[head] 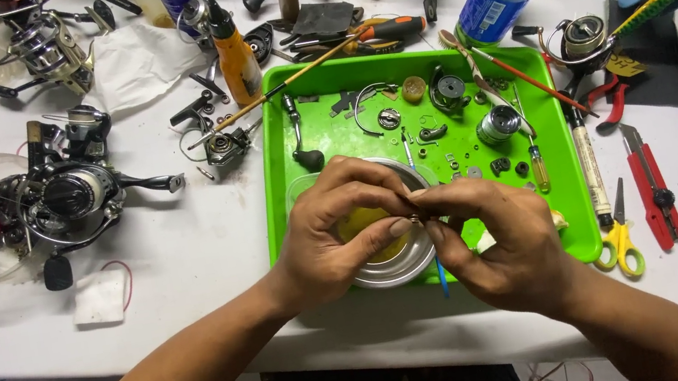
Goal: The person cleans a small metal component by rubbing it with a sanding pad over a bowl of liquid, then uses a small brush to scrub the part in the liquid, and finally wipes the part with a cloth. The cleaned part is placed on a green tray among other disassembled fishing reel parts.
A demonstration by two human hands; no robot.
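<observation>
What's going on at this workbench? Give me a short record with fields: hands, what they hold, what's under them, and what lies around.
Left hand: fingertips pinched together with the other hand's over the bowl.
Right hand: meets the left at a tiny part, too small to identify.
Beneath: metal bowl with yellowish contents, in a green tray.
In tray: small reel parts, a handle.
Left of tray: fishing reel with red spool.
Right of tray: yellow-handled scissors, red cutter.
Behind: orange bottle.
</observation>
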